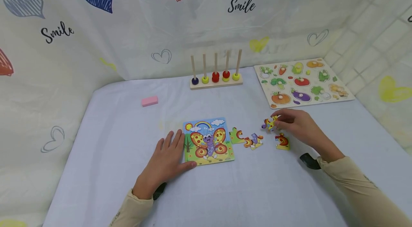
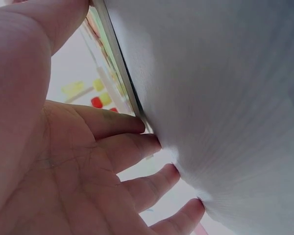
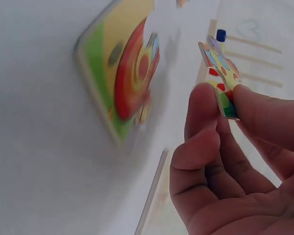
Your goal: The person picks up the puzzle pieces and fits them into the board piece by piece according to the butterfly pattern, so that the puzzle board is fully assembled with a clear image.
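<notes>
A square butterfly puzzle board [image 1: 210,142] lies on the table, its picture a smiling butterfly under a rainbow. My left hand [image 1: 167,155] rests flat at its left side, fingers spread on the cloth, thumb along the bottom edge. Between thumb and fingertips, my right hand [image 1: 297,125] pinches a jigsaw piece [image 3: 224,68], yellow, purple and green. Just below that hand lies a loose piece with a red swirl [image 1: 282,142]. Two more loose pieces, a green and red one [image 1: 236,136] and a purple and orange one [image 1: 253,141], lie right of the board.
At the back stands a wooden bead stacker [image 1: 216,83] with several upright pegs. To its right lies a vegetable peg board [image 1: 304,83]. A pink block [image 1: 149,101] sits at the back left. Behind the white-covered table [image 1: 122,130] hangs a heart-print curtain [image 1: 135,26].
</notes>
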### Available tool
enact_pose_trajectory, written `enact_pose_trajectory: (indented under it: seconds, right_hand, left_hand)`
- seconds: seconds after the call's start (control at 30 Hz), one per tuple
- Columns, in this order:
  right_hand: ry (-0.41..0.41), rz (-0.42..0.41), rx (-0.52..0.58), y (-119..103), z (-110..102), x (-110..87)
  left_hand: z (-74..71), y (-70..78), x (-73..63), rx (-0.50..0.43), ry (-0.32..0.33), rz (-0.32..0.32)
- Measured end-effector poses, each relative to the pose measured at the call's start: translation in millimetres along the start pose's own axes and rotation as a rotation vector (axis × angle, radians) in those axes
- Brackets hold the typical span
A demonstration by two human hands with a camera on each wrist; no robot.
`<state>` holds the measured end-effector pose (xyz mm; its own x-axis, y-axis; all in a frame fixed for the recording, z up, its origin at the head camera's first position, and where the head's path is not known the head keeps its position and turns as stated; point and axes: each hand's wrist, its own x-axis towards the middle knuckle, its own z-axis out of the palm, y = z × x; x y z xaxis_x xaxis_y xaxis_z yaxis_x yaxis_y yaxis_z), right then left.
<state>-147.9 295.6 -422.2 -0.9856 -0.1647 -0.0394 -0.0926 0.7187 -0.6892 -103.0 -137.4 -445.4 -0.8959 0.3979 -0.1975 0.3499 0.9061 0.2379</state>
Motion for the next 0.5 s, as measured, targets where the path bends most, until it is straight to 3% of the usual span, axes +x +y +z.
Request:
enact_pose_trajectory:
  seconds: [0.23, 0.5]
  right_hand:
    - [-0.059, 0.002, 0.077, -13.8, 15.1, 5.9]
    - [-0.063, -0.011, 0.099, -28.7, 31.7, 14.2]
  left_hand:
    - [1.0, 0.2, 0.8, -0.013, -0.009, -0.01]
    - [-0.5, 0.6, 0.0, -0.019, -0.01, -0.007]
